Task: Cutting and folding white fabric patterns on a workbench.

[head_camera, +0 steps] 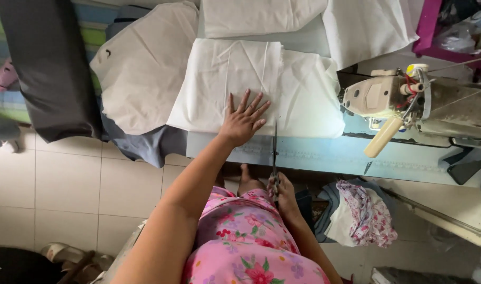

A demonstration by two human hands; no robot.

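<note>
My left hand [243,120] lies flat with fingers spread on a folded stack of white fabric [251,87] near the front edge of the light blue sewing table [324,155]. My right hand [284,193] is below the table edge, closed around the handles of long dark scissors [274,150]. The blades point up and away from me, their tip just reaching the fabric's near edge, right of my left hand.
A cream sewing machine [409,100] stands at the right of the table. More white cloth [146,63] is piled at the back and left, over dark fabric [51,68]. Floral cloth scraps [367,213] lie under the table. Tiled floor [67,184] is at the left.
</note>
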